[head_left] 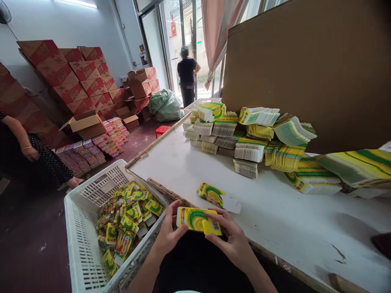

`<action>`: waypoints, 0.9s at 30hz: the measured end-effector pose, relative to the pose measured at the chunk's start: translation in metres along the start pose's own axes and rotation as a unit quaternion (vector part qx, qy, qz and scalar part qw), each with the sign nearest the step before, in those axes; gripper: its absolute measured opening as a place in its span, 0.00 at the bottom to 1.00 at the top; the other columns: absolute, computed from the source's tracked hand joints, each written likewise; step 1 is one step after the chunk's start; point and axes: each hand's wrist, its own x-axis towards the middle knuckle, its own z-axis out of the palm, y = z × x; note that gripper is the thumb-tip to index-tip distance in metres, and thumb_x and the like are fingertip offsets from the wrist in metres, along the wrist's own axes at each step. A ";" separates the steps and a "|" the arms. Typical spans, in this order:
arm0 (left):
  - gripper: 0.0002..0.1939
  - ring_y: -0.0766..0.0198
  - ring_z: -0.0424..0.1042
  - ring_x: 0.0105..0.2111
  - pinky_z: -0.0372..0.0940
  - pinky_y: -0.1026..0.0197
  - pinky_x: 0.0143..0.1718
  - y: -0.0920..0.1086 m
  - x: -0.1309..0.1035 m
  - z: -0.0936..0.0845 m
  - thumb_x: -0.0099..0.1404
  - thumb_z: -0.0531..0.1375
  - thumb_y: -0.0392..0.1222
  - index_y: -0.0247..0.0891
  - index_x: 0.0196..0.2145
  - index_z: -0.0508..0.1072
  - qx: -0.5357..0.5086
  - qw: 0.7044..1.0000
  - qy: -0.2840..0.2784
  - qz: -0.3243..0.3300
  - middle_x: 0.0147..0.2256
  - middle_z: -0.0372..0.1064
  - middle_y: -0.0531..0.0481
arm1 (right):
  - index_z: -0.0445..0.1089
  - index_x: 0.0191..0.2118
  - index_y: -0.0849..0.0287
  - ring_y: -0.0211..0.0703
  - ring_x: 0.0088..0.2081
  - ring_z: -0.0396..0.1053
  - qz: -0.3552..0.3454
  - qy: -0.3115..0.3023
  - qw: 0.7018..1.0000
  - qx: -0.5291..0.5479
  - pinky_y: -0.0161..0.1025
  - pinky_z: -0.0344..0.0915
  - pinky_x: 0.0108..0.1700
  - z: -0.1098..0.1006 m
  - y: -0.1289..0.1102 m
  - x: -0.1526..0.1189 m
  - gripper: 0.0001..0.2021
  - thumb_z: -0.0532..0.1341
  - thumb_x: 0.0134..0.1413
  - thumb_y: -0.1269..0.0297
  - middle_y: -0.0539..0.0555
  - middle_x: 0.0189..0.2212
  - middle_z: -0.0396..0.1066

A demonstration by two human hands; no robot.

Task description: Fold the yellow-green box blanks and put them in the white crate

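Between my two hands is a small yellow and green carton point(195, 219), held over my lap at the table's front edge. My left hand point(171, 228) grips its left end, thumb below and fingers behind. At the right end my right hand point(226, 236) closes its fingers and thumb around a yellow flap with a barcode. Just beyond, a flattened carton point(210, 195) lies on the white table point(171, 162) with its white flaps spread. To the left stands a white plastic basket point(75, 232) holding many folded yellow cartons point(131, 221).
Bundles of flat cartons point(224, 124) are stacked along the table's back, before a large cardboard sheet point(299, 69). Red boxes point(73, 81) and an open box point(87, 126) stand at left. One person point(187, 75) is at the doorway; another person point(18, 150) is at far left.
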 end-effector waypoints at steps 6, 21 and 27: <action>0.22 0.62 0.71 0.41 0.66 0.61 0.45 0.000 -0.005 0.017 0.65 0.61 0.55 0.40 0.51 0.67 -0.154 0.983 0.092 -0.042 0.41 0.70 0.48 | 0.71 0.57 0.44 0.54 0.54 0.71 -0.069 0.067 0.995 -0.035 0.49 0.72 0.54 0.019 0.005 -0.005 0.24 0.68 0.54 0.61 0.58 0.54 0.69; 0.27 0.71 0.68 0.20 0.56 0.71 0.20 -0.028 0.001 0.001 0.49 0.73 0.55 0.36 0.37 0.67 -0.189 0.955 0.129 -0.188 0.26 0.75 0.51 | 0.79 0.43 0.49 0.56 0.55 0.71 -0.100 0.000 0.988 -0.118 0.50 0.74 0.52 0.012 0.006 -0.017 0.09 0.65 0.58 0.65 0.60 0.58 0.66; 0.29 0.66 0.74 0.23 0.65 0.67 0.26 -0.018 0.002 0.013 0.50 0.73 0.53 0.38 0.42 0.64 -0.227 0.950 0.110 -0.183 0.26 0.75 0.53 | 0.76 0.42 0.52 0.56 0.56 0.69 -0.050 0.011 0.991 -0.120 0.52 0.71 0.54 0.013 0.013 -0.013 0.07 0.63 0.58 0.66 0.60 0.59 0.65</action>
